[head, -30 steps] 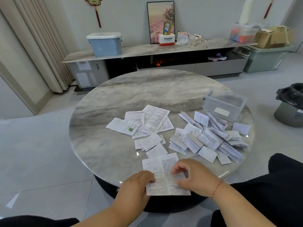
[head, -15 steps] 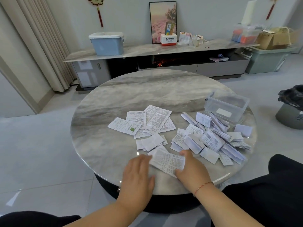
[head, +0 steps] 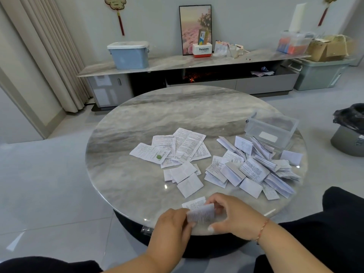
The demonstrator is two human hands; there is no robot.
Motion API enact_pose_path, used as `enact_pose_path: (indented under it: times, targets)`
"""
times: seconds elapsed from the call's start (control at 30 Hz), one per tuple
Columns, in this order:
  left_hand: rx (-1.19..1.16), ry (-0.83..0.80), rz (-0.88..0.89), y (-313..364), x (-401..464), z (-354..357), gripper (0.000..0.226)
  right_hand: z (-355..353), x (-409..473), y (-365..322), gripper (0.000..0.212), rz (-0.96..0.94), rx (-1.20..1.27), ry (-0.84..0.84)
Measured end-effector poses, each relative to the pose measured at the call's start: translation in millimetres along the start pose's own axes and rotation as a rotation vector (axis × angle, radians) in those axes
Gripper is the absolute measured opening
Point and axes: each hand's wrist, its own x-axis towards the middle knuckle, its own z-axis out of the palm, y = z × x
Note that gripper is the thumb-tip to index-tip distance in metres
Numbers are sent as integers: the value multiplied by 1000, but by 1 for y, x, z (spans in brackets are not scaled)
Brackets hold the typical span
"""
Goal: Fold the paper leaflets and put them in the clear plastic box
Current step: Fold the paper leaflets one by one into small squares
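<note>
Round marble table, near edge: your left hand and right hand pinch a half-folded leaflet between them. Loosen either pinch and its crease springs open; the clear plastic box sits well apart.

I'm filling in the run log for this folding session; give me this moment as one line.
step: folding | left hand + right hand: both pinch leaflet at near table edge | clear box: no leaflets inside | folded pile: beside box
</note>
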Motion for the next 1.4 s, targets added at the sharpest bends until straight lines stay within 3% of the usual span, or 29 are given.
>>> enact_pose_path:
  times: [0.1, 0.2, 0.3, 0.53, 0.8, 0.9, 0.97, 1.03, 1.1, 1.23, 1.3, 1.4]
  targets:
    - [-40, -13, -211, 1, 5, 1, 42, 17, 18, 10, 30, 62, -11, 202]
    - [23, -1, -287, 3, 12, 1, 58, 24, 25, 9, 36, 109, -41, 247]
    - [98, -76, -321, 6, 22, -4, 50, 25, 28, 7, 45, 126, -83, 246]
    - [13, -144, -430, 8, 34, -7, 39, 26, 30, 5, 52, 150, -139, 231]
    - [-350, -106, -561, 6, 36, -16, 23, 23, 30, 7, 31, 136, -59, 228]
    - [-548, -100, -608, 5, 39, -22, 22, 20, 30, 8, 20, 102, 46, 249]
    - [-705, -115, -676, 7, 41, -29, 16, 17, 30, 7, 24, 72, 187, 266]
    - [-916, -159, -754, 11, 42, -35, 6, 15, 29, 4, 26, 89, 483, 259]
    - [-1068, -221, -808, 15, 42, -39, 12, 14, 27, 1, 15, 120, 797, 211]
    - [-1298, -281, -874, 21, 42, -42, 16, 16, 24, -6, 7, 138, 1138, 110]
    - [-1381, -285, -881, 23, 43, -45, 18, 19, 24, -10, 6, 161, 1205, 141]
    - [-1421, -243, -867, 25, 44, -48, 15, 23, 26, -10, 12, 197, 1054, 289]
